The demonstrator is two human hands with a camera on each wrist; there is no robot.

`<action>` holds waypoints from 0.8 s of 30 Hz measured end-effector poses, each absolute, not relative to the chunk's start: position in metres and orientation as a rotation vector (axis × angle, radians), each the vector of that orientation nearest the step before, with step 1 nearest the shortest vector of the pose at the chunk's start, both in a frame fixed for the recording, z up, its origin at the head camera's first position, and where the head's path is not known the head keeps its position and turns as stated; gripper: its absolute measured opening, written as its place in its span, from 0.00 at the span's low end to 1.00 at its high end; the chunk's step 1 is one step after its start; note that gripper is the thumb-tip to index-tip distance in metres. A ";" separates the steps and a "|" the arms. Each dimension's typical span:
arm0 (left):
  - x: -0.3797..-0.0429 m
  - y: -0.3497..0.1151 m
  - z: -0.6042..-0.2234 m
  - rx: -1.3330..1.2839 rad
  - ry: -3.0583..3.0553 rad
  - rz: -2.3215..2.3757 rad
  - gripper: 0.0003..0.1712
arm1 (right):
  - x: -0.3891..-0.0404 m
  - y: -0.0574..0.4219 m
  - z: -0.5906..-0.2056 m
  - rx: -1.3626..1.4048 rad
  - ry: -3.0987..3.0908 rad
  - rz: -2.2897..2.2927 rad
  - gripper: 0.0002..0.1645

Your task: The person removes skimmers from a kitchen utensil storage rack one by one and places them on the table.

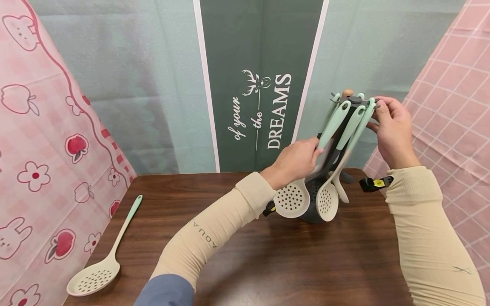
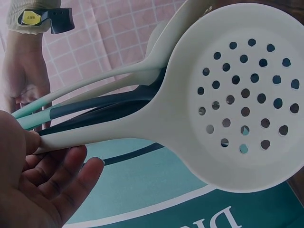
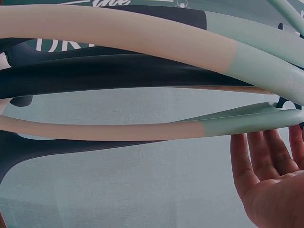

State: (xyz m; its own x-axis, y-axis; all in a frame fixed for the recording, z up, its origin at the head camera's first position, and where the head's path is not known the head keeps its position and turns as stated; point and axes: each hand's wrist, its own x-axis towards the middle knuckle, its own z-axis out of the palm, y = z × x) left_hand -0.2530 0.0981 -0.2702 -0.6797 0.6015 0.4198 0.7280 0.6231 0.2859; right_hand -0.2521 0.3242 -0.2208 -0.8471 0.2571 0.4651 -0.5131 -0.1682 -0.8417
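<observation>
My left hand (image 1: 296,160) pinches the mint-green and cream handle of a skimmer (image 1: 292,199) with a round, perforated head; its thumb lies on the handle in the left wrist view. The skimmer hangs at the near left side of a dark utensil rack (image 1: 357,100). At the rack's top right, my right hand (image 1: 396,131) holds a hook arm between thumb and index finger, beside the top of a mint handle. In the right wrist view its other fingers (image 3: 242,159) extend behind the handles. A cream slotted spoon (image 1: 327,202) and several other utensils hang around the rack.
A slotted turner (image 1: 95,277) with a mint handle lies on the wooden table (image 1: 245,255) at the left. Behind the table hangs a green cloth (image 1: 260,42) with lettering. Pink patterned cloths border both sides.
</observation>
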 end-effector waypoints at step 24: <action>-0.248 0.096 -0.271 -1.067 -2.595 -0.708 0.14 | -0.251 0.324 -0.221 0.273 -1.644 2.022 0.10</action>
State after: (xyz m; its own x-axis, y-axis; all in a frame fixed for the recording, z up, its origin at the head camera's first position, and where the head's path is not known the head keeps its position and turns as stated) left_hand -0.2480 0.0957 -0.2712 -0.7015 0.5914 0.3978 0.7114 0.6143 0.3413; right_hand -0.2506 0.3243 -0.2209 -0.8470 0.2624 0.4624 -0.5062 -0.1318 -0.8523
